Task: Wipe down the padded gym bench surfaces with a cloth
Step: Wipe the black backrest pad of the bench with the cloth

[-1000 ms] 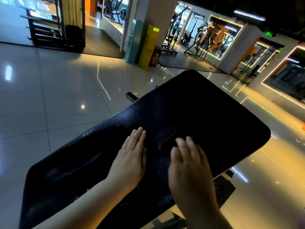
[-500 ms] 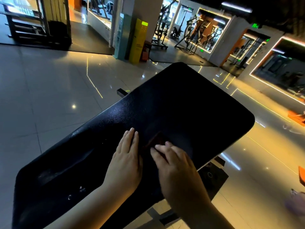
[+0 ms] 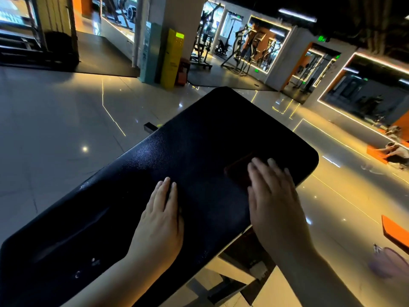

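Head view: our right hand (image 3: 274, 196), fingers flat, has slid the dark cloth (image 3: 236, 171) from beside the left hand (image 3: 161, 216) to the far right of the pad (image 3: 210, 134). The left hand rests flat. We judge wiping is progressing.

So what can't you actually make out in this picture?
Head view only.
The cloth: mostly under the right hand, dark against the bench pad; full shape unclear.
The bench pad: near end cut off by the bottom-left edge; its frame mostly hidden underneath.
A purplish thing, lower right: too blurred to identify.
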### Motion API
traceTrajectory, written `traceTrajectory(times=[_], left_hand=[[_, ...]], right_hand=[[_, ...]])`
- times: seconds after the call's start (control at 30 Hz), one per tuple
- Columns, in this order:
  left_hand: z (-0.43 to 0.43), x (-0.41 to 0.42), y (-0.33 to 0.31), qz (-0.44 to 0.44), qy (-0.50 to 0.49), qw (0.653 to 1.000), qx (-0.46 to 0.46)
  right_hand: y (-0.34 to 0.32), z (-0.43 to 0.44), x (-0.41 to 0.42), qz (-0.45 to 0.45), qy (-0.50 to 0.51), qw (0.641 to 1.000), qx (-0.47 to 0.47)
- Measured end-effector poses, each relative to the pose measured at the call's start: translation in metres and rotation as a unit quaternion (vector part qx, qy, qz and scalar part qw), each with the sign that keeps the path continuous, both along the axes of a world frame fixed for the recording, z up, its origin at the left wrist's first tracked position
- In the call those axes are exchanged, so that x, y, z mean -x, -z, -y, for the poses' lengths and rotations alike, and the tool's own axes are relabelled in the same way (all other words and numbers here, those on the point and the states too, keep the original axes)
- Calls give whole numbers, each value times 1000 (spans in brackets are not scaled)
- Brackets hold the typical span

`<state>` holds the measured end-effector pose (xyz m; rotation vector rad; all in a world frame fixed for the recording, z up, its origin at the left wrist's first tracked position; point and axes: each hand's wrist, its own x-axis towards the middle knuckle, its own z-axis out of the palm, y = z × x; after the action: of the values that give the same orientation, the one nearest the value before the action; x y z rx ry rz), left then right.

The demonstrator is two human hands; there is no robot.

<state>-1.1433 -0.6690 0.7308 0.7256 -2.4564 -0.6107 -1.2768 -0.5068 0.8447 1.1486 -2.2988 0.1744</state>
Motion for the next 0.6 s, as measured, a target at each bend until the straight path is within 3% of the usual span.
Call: traceTrajectory(times=[0.07,0.17,0.23,0.37,0.43,0.53,0.6], left_hand=[[0,1,-1,3,0,1000,-3],[0,2,-1,9,0,1000,2],[1,3,-1,12,-1,1000,-2],[0,1,-1,-1,0,1000,-13],[0,0,-2,-1,2,1000,-16],[-1,-3,-5,-2,11,1000,-8],[-1,-4,-7,-3,11,1000,-16]], right_hand=[[8,9,-11,25,13,999,16],[25,12,-24,60,-93,992,-68],[10,5,-4,42,-102,991,-76],[-15,8,27,43,23,997,63],[4,25,3,51,-5,999,14],[24,32,-23,67,-130,983,-109],[15,31,-9,30,-129,985,-111]])
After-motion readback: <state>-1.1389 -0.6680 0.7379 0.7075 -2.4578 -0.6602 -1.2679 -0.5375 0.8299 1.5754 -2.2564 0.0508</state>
